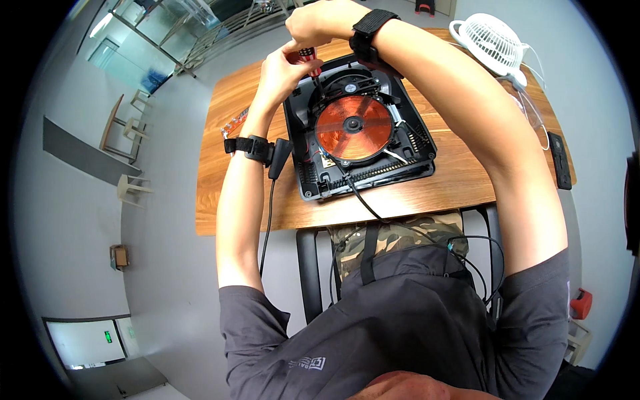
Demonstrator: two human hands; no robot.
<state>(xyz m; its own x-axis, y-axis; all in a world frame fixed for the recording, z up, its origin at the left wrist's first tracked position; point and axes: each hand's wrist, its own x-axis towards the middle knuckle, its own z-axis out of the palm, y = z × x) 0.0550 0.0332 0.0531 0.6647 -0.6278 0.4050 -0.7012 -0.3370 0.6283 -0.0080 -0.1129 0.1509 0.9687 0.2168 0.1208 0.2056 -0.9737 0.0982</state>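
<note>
Look first to the left of the wooden surface (217, 180), to a small orange-red item (235, 123) half hidden behind the left forearm (241, 200) and too small to identify: could be swept off by a sideways shift of that arm. Next, on the left wrist, see a black strap (255, 148) and a black block (281, 159) hanging close beside the open black casing (308, 183) at mid-surface: could knock the rim, or snag by the dangling cord (269, 220). Find the left hand (283, 77) gripping a red-handled screwdriver (307, 55), thumb against the handle, shaft down toward the casing's far left part. Cannot tell the tip's exact seat; could slip under tilted or uneven pressure. Note the right hand (320, 22) curled near the handle's top; cannot tell how far closed, or whether gripping. Could hide the tip by crowding both hands together. Protect the coppery coil (330, 127) just beside: could be scraped by a skidding shaft. Watch the black cable (363, 200) over the near edge: could drag the casing askew if tugged. Farther right, mind the white fan (490, 43) near the right arm (460, 93): could be bumped by a wide swing.
</note>
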